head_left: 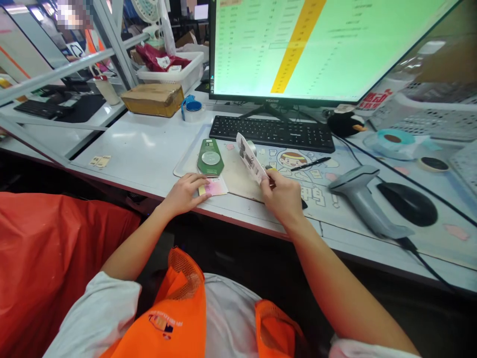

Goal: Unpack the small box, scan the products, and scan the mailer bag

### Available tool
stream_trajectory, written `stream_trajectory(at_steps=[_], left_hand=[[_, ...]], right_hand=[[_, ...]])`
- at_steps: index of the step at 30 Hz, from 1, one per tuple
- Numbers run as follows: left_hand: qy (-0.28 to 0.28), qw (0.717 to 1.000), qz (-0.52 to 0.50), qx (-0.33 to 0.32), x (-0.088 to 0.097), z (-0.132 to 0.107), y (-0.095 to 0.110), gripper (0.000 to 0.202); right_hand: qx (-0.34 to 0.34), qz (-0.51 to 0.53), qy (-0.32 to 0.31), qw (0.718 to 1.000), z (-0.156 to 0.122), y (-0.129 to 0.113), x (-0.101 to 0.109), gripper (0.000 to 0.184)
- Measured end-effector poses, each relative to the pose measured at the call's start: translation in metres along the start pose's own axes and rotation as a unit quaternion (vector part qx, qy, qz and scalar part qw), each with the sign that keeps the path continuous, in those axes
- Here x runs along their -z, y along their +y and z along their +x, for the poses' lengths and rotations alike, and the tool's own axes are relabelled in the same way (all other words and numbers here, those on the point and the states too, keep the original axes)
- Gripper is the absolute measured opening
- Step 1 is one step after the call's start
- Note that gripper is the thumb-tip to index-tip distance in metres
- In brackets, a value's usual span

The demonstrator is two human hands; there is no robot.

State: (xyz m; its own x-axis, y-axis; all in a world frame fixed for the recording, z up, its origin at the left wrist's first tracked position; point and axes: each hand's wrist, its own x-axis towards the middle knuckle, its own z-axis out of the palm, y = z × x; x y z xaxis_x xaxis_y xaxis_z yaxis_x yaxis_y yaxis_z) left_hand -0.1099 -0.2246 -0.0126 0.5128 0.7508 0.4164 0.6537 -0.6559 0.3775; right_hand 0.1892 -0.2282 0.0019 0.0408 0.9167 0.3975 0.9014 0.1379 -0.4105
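Observation:
My right hand (pixel 283 196) pinches the lower end of a white printed packaging card (pixel 250 160), tilted up above the desk mat. Something round and silvery shows just behind that card; whether it belongs to it I cannot tell. My left hand (pixel 186 193) lies at the desk's front edge, fingers stretched out and touching a pink and yellow card (pixel 216 187). Just beyond these fingers, a green six-sided package (pixel 210 158) with a round silvery window lies flat, its near end meeting the pink card.
Behind the mat are a black keyboard (pixel 272 134) and a monitor (pixel 320 49). To the right lie a pen (pixel 310 164), a grey barcode scanner (pixel 367 201) and a black mouse (pixel 407 204). Blue tape (pixel 193 106) and a cardboard box (pixel 153 99) stand back left.

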Motion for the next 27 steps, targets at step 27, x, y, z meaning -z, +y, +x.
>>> stream_trajectory(at_steps=[27], left_hand=[[0.434, 0.624, -0.573, 0.306, 0.047, 0.065, -0.049, 0.021]], right_hand=[[0.042, 0.079, 0.04, 0.995, -0.017, 0.008, -0.013, 0.039]])
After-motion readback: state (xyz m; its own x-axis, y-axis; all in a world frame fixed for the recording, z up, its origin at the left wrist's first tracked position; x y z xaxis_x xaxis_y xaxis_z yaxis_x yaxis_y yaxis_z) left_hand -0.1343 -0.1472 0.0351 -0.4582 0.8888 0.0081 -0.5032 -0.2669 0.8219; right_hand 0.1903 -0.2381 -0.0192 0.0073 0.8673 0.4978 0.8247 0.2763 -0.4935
